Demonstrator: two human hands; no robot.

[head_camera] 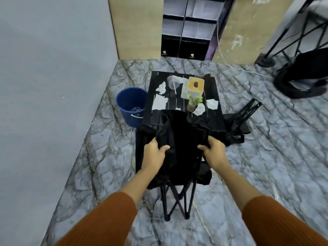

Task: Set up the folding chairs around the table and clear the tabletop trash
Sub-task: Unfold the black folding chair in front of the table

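holding the half-folded chair just in front of the table w/ left grip & right grip clamped on its fabric, we risk knocking the tabletop trash off if it springs open.

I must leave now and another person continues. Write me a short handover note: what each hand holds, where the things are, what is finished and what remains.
Left hand and right hand: both shut on the black fabric of the folding chair, one at each side. It stands on its crossed legs at the near edge of the table, only partly opened.
Second folding chair: collapsed on the floor, right of the table.
Tabletop: crumpled papers, a clear plastic cup on its side, a tissue box, a small plant.
Blue bucket: on the floor, left of the table.
Done: nothing complete.
Left: finish opening this chair, set up the other, clear the trash.
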